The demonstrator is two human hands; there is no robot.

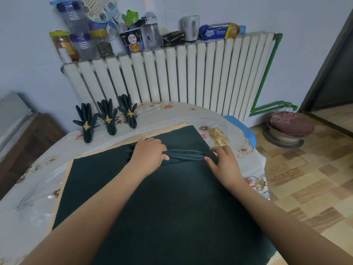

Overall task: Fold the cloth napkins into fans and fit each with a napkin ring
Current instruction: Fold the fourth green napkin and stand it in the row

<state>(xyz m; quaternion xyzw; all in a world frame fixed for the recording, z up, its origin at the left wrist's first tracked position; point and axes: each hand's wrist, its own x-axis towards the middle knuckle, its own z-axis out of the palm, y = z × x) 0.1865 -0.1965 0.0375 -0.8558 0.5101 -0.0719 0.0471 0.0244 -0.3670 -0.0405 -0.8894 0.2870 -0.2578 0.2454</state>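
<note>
Two hands hold one dark green pleated cloth napkin, which lies on top of a flat stack of dark green cloth squares on the round table w/ flowered plastic cover. The left hand has its fingers curled over the left end of the pleats; the right hand pinches the right end between thumb and fingertips. The long axis of the pleated strip runs left to right, straight between both hands, so I judge the next fold or the ring goes along this line. The pile of thin gold napkin rings lies just behind the right hand, nearer to it than to the left. Three finished dark green fan napkins w/ gold leaf rings stand at the far left, well apart. Hidden: the left end of the pleats under the left hand; no. of pleats is hard to count.
</note>
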